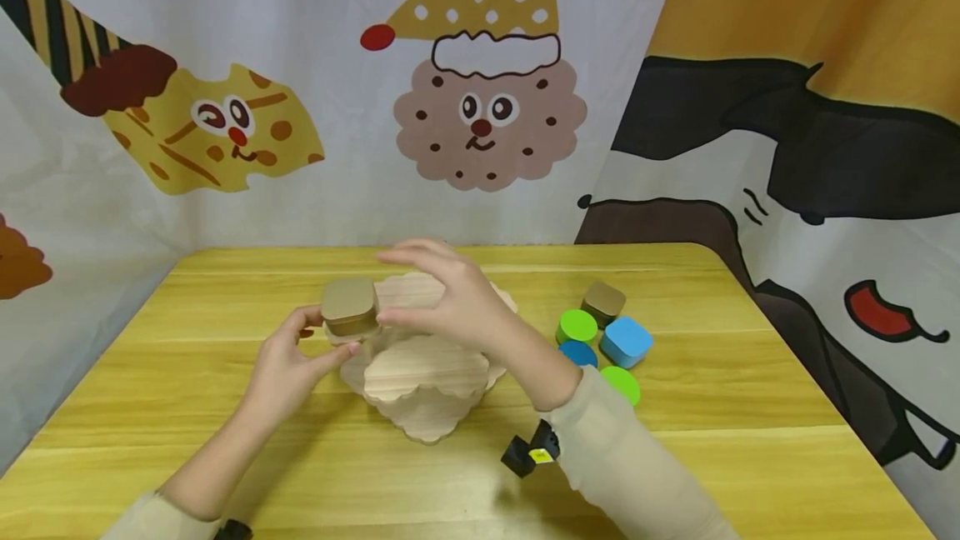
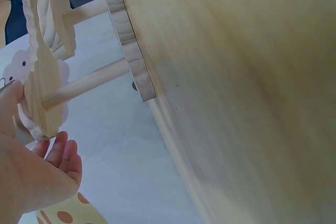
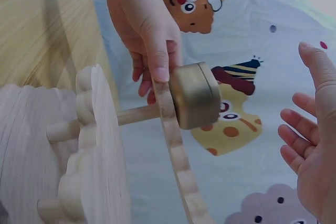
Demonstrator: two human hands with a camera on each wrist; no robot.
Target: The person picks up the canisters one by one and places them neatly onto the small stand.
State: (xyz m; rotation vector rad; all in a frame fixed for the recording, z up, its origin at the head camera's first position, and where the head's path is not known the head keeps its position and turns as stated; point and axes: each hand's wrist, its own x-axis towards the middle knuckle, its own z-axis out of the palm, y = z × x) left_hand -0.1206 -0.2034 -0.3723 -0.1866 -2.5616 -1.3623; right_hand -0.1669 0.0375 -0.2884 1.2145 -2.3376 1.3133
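Note:
A tiered wooden stand (image 1: pixel 423 369) with scalloped shelves stands mid-table. A gold rounded-square tin (image 1: pixel 348 305) sits on its upper left shelf. My left hand (image 1: pixel 288 357) pinches that shelf's edge just below the tin, thumb on top and fingers beneath. In the right wrist view the left hand (image 3: pixel 152 40) has its thumb beside the tin (image 3: pixel 195 95) on the shelf (image 3: pixel 176 156). My right hand (image 1: pixel 442 290) hovers over the top shelf with fingers spread, holding nothing. That view shows the right hand (image 3: pixel 315 145) apart from the tin. The left wrist view shows the stand's shelves and dowels (image 2: pixel 126 30) and my left hand (image 2: pixel 31 177).
To the right of the stand lie several small tins: a green one (image 1: pixel 577 326), a gold one (image 1: pixel 603 302), a light blue one (image 1: pixel 626 341), a darker blue one (image 1: pixel 578 352) and another green one (image 1: pixel 621 382). A cartoon-print cloth backs the yellow wooden table (image 1: pixel 750 407).

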